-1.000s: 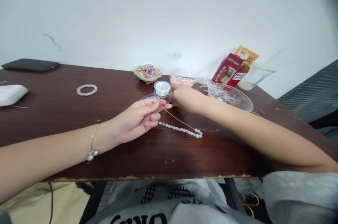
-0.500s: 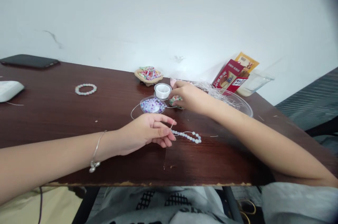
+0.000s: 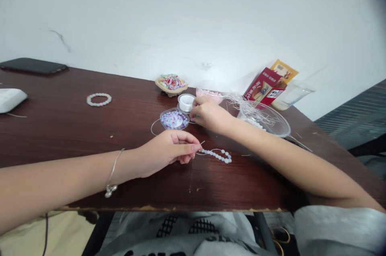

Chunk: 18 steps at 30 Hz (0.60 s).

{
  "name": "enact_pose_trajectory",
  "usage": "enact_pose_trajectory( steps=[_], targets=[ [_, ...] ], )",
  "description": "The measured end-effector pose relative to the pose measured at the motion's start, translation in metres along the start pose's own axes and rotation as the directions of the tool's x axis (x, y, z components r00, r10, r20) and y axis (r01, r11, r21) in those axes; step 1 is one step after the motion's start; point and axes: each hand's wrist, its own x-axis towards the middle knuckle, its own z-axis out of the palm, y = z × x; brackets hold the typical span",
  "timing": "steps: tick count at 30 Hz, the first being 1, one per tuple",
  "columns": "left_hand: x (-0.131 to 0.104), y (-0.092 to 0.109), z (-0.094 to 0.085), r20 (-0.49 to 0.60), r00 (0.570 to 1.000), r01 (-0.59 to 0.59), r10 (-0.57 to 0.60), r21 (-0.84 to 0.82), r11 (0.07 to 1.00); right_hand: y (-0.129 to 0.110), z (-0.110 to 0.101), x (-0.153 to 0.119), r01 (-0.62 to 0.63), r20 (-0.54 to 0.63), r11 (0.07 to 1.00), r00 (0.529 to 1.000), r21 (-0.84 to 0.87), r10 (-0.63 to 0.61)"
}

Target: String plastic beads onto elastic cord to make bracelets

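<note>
My left hand (image 3: 173, 149) pinches the end of a string of pale blue and white beads (image 3: 223, 158), whose far part curves on the table. A short thread end sticks up past the fingertips. My right hand (image 3: 209, 114) is over a small dish of green beads, mostly hidden beneath it, with fingertips bent down; whether they hold a bead cannot be made out. Beside those fingers stands a white spool of cord (image 3: 186, 103). Just in front of the spool is a clear dish of purple beads (image 3: 175, 119), with a loop of cord across it.
A finished-looking bead bracelet (image 3: 99, 100) lies left on the brown table (image 3: 60, 135). Behind are a bowl of colourful beads (image 3: 171, 83) and a pink bead bag (image 3: 211, 94). On the right are a clear tray (image 3: 282, 123), red box (image 3: 263, 87) and cup (image 3: 295, 94); a black phone (image 3: 33, 65) lies far left.
My right hand has shifted slightly down over the green bead dish, covering more of it and uncovering the pink bag. My left fingers have closed closer together on the string.
</note>
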Motion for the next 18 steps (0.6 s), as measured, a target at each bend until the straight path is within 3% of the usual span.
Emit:
enact_pose_trajectory(
  steps=[2,3,6,8,10,14,18],
  targets=[
    [0.000,-0.001,0.000,-0.007,1.000,-0.012,0.012,-0.024,1.000,-0.004,-0.013,-0.013,-0.045,-0.099,0.986,0.993,0.159,0.061],
    [0.000,-0.001,0.000,-0.009,1.000,-0.021,0.021,-0.037,0.999,-0.007,-0.020,-0.021,-0.075,-0.132,0.945,0.984,0.319,0.122],
    [0.000,-0.003,0.002,-0.012,0.999,-0.048,0.048,-0.025,0.999,-0.019,-0.031,-0.050,-0.162,-0.009,0.595,0.962,0.787,0.275],
    [0.000,-0.003,0.004,-0.021,0.998,-0.059,0.059,0.016,0.998,-0.026,-0.028,-0.068,-0.171,0.047,0.374,0.947,0.912,0.319],
    [0.000,-0.002,0.006,-0.038,0.998,-0.052,0.054,0.057,0.997,-0.030,-0.019,-0.079,-0.178,0.082,0.255,0.935,0.950,0.346],
    [-0.003,0.003,0.010,-0.062,0.998,-0.019,0.026,0.110,0.994,-0.027,-0.001,-0.085,-0.218,0.149,0.190,0.935,0.957,0.321],
    [-0.004,0.005,0.011,-0.067,0.997,-0.020,0.027,0.099,0.995,-0.023,0.006,-0.084,-0.200,0.135,0.172,0.934,0.965,0.330]
  ],
)
